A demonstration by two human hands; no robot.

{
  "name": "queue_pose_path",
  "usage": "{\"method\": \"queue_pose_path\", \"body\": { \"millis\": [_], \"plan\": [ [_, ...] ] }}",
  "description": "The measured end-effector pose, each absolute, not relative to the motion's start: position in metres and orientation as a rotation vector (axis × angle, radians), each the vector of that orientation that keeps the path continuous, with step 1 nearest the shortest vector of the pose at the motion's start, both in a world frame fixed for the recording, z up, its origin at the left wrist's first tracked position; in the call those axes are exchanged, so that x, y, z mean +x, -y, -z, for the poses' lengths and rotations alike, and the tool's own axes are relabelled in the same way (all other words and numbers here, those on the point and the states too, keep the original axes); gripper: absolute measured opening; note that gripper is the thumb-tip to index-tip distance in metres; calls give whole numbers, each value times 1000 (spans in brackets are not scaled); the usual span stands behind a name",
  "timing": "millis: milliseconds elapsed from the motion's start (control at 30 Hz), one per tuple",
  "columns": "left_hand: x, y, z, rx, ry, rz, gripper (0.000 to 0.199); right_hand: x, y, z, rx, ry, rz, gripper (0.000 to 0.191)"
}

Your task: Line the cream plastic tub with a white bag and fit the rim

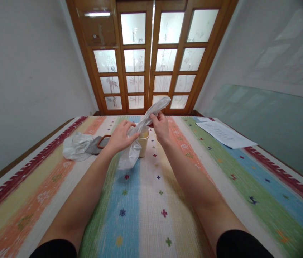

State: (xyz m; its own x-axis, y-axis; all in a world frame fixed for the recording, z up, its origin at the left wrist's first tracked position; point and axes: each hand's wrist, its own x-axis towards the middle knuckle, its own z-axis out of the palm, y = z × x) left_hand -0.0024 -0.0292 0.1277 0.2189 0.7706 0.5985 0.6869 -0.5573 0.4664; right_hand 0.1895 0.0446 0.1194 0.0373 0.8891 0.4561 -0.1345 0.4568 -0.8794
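Note:
A translucent white plastic bag [130, 156] is stretched between both hands, its lower end hanging toward the tablecloth and its twisted upper end rising to the right. My left hand [121, 136] pinches it near the middle. My right hand [160, 126] holds the upper part with closed fingers. Behind the bag, partly covered by it, stands a cream container [143, 147] with something yellowish at its top.
Left of my left hand lie a grey item with a brown-orange loop handle [103, 141] and a crumpled white bag [76, 146]. Printed paper sheets [225, 134] lie at the right on the striped tablecloth [151, 200]. Wooden glass doors [151, 53] stand behind.

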Motion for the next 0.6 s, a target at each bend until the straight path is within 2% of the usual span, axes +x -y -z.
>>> {"method": "queue_pose_path", "body": {
  "millis": [167,300,433,600],
  "plan": [
    [4,24,-122,2391,-1467,-1186,16,185,-32,-126,-707,1458,-778,43],
    [2,17,-118,2158,-1499,-1410,34,188,-27,-126,-834,1486,-515,45],
    [-3,11,-117,1978,-1496,-1631,25,196,-19,-128,-897,1321,-218,34],
    [-1,5,-117,1419,-1190,-1704,23,189,-11,-121,-902,1636,-286,31]
  ]
}}
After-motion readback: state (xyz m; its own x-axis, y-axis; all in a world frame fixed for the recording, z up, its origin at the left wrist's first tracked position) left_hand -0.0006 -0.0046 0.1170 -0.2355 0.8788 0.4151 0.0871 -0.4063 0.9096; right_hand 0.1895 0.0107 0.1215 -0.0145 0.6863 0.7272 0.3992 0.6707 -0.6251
